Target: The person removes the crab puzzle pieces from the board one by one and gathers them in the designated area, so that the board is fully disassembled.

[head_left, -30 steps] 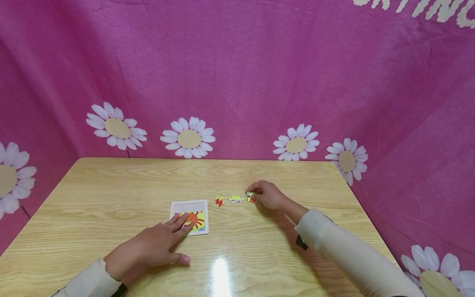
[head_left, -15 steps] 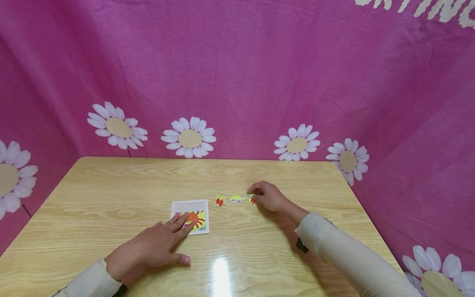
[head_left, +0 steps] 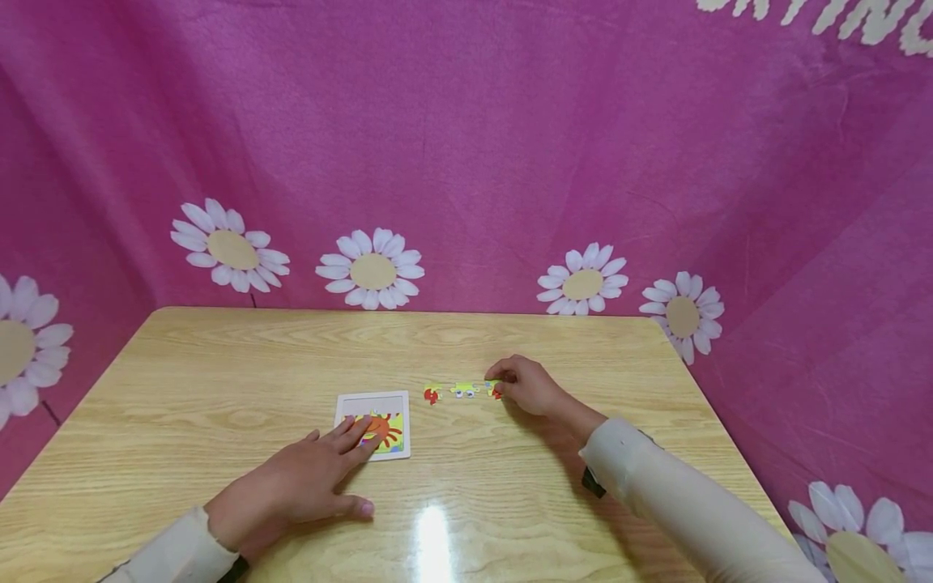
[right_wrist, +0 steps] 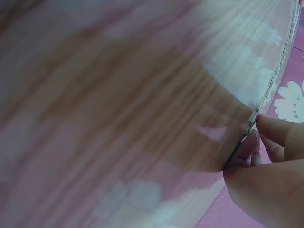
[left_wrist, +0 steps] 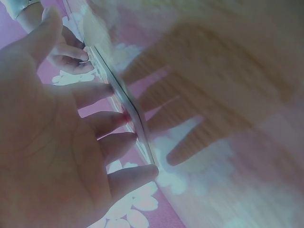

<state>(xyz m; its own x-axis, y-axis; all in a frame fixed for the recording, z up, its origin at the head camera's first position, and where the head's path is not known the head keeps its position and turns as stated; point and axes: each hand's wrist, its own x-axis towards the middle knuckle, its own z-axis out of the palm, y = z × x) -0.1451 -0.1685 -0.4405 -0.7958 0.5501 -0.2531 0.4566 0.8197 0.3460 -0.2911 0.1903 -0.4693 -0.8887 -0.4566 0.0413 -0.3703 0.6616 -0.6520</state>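
Spread fingers of my left hand (head_left: 309, 478) rest on the lower part of a white-framed puzzle board (head_left: 405, 421), which shows an orange crab picture below and a bare grey strip along its top. Part of the picture is hidden under those fingers. To the right of the board, my right hand (head_left: 535, 385) pinches a yellow and red puzzle piece (head_left: 492, 385) at the table surface, between thumb and fingers. Left of it lie a yellow piece with two eyes (head_left: 464, 390) and a yellow piece with a red claw (head_left: 432, 394), set apart in a row.
The pieces and board lie on a wood-grain table (head_left: 291, 348), with a bright glare spot (head_left: 433, 542) near its front. A pink curtain (head_left: 466, 162) printed with white flowers stands behind the table and along both sides.
The puzzle piece under my right hand has turned or settled slightly, lying flatter beside the piece with eyes. My left hand stays in place on the board.
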